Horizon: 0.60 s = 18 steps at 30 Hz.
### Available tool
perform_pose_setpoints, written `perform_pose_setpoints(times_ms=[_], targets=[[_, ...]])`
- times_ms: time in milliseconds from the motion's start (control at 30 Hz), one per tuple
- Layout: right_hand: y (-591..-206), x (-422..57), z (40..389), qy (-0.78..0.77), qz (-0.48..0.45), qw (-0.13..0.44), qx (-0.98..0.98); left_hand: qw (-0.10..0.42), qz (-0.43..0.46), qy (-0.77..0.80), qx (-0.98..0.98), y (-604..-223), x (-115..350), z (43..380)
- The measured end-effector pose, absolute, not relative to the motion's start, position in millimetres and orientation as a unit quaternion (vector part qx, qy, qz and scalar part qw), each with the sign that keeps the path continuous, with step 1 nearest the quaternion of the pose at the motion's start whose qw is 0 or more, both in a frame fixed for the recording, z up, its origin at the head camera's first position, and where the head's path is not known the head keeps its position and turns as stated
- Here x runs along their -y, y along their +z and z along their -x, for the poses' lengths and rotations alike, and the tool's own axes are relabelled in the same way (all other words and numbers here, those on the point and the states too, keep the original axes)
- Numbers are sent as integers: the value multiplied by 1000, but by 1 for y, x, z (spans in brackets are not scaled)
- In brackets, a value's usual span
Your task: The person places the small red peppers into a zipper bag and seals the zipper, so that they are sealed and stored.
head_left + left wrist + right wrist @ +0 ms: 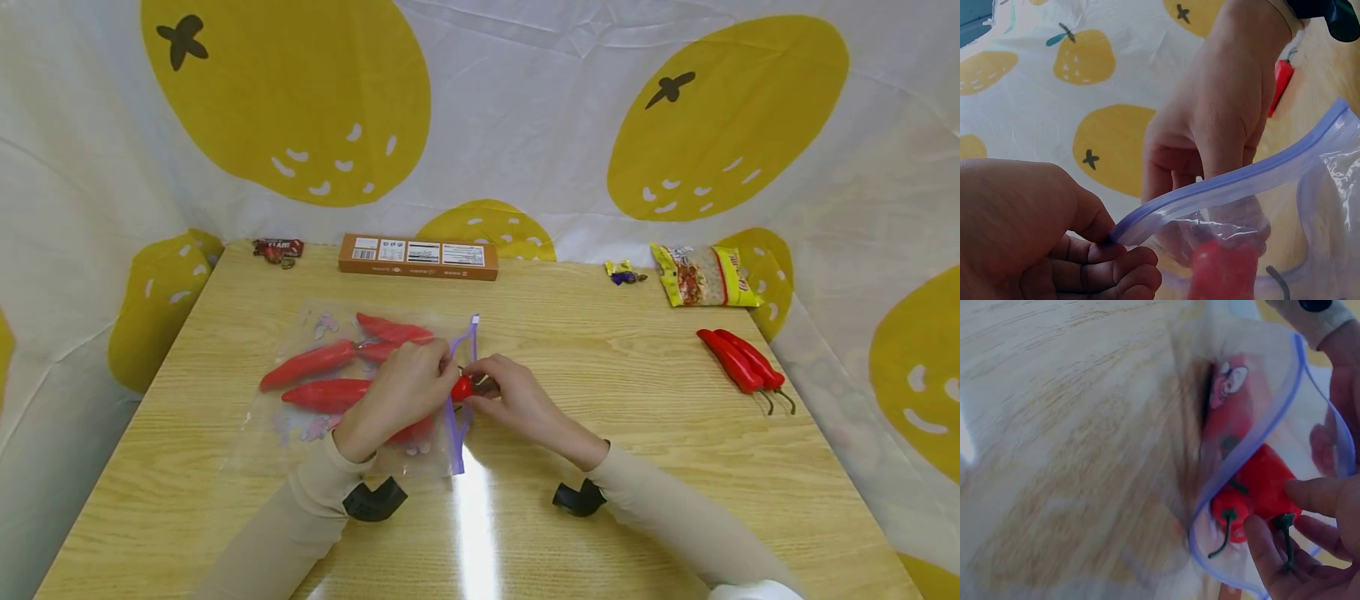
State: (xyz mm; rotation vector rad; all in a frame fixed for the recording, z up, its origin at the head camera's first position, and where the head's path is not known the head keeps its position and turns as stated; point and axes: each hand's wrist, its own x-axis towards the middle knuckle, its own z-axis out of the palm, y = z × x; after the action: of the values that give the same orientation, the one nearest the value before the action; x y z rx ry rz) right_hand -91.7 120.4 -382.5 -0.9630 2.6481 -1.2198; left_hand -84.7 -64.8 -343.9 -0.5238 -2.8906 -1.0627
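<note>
A clear zip bag (457,450) with a purple zip rim lies on the table, its mouth facing right. Inside it are several long red chili peppers (322,396). My left hand (405,379) pinches the bag's rim between thumb and fingers, and in the left wrist view the mouth gapes beside it. With its thumb and fingers, my right hand (521,400) holds a red chili pepper (1269,484) by the stem end, at the bag's mouth. The pepper's body is within the bag, and its green stem points out towards the palm. A second green stem (1228,528) shows next to it.
Two red chili peppers (738,362) lie at the table's right side. Along the back are a brown box (417,257), a yellow snack packet (705,277), small wrapped candies (625,273) and a dark red wrapper (278,248). A fruit-print cloth (517,108) hangs behind.
</note>
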Motion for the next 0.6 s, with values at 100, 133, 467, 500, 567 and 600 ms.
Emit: perform_pose_setpoints(times_ms=[100,133,467,500,567,600], targets=[[-385,-111,93,-403,302,42,-863,12,169,-338,926,-344,65,85],[-386,-108,93,-404,300,44,-863,13,169,-337,926,-344,65,85],[-392,-92,93,-302,350,2,-887,11,169,-350,921,-342,67,85],[-393,-92,93,-292,353,9,-889,10,169,-351,921,-342,67,85],[-394,-91,92,-274,357,25,-893,11,169,-352,921,-342,67,85],[-394,-91,92,-265,359,32,-894,11,168,-352,921,-342,68,85]])
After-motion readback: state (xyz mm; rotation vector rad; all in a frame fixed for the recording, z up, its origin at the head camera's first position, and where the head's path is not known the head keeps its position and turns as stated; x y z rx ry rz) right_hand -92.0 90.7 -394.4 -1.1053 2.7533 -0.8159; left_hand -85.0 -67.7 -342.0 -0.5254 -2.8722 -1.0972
